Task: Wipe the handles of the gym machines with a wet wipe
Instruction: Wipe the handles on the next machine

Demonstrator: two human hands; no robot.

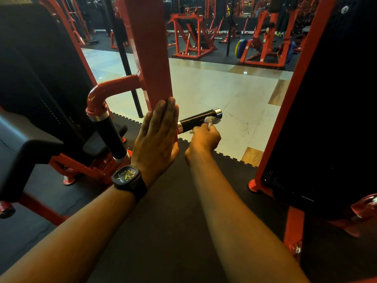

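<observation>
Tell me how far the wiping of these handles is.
Done: nothing shows as finished. In hand: the right hand presses the wet wipe on the short black handle near its chrome end; the left hand lies flat on the red post. Perhaps left: the long black handle on the left, untouched.

My left hand lies flat, fingers straight, against the red upright post. My right hand pinches a white wet wipe against the black handle projecting right of the post. Black watch on left wrist.
</observation>
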